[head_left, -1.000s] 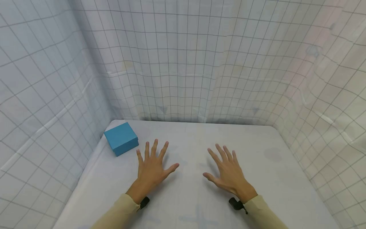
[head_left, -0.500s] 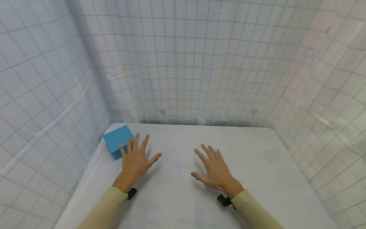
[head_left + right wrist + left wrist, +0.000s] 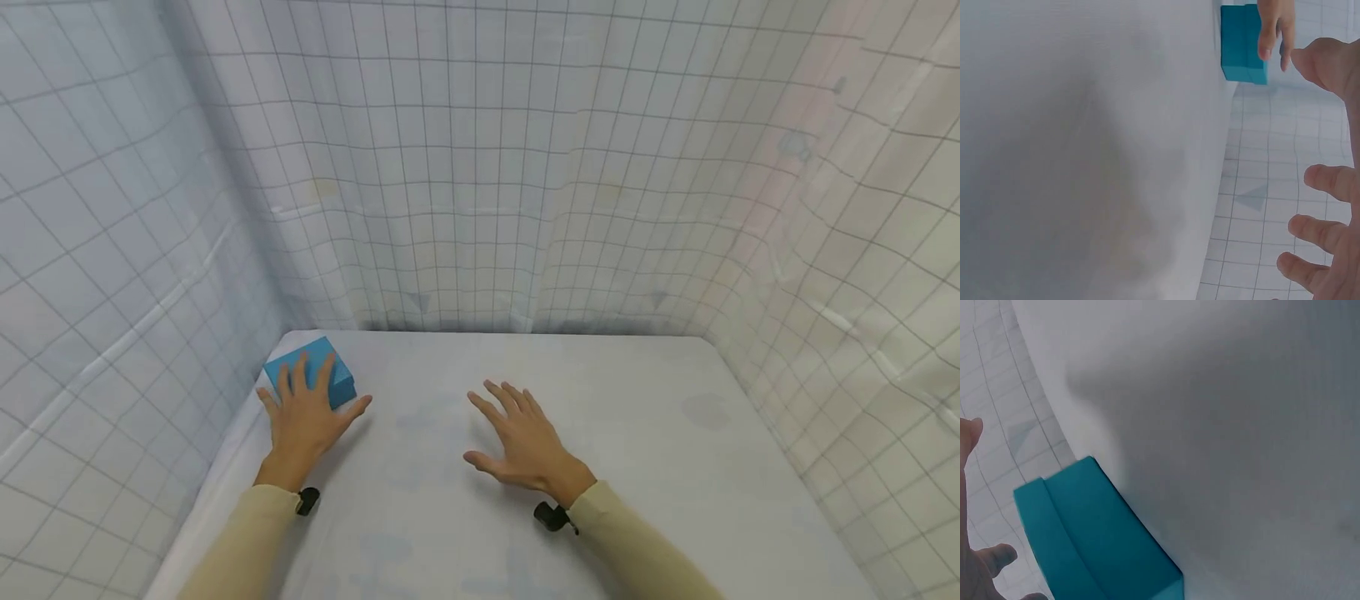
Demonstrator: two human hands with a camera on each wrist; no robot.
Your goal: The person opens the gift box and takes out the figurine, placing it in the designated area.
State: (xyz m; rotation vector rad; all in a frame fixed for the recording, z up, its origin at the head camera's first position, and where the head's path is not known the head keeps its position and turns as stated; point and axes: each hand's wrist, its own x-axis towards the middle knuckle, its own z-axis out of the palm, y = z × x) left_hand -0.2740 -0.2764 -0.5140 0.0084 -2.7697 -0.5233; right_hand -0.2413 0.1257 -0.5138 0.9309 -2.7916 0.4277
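Observation:
A blue lidded box [image 3: 342,385] sits at the far left corner of the white table. My left hand [image 3: 300,421], fingers spread, overlaps the box in the head view and hides part of its top. In the left wrist view the box [image 3: 1107,531] shows its lid seam, with fingertips beside it at the left edge. My right hand [image 3: 525,446] hovers over the middle of the table, fingers spread and holding nothing. From the right wrist, the box [image 3: 1241,47] appears at the top with the left hand [image 3: 1277,25] right by it.
The table [image 3: 600,400] has a white cover with faint marks. White curtains [image 3: 480,183] with a dark grid surround its back and both sides. Each wrist wears a small black camera [image 3: 551,517].
Both hands have moved left across the table. The left hand has come from the right of the box to over it, while the box has stayed in place.

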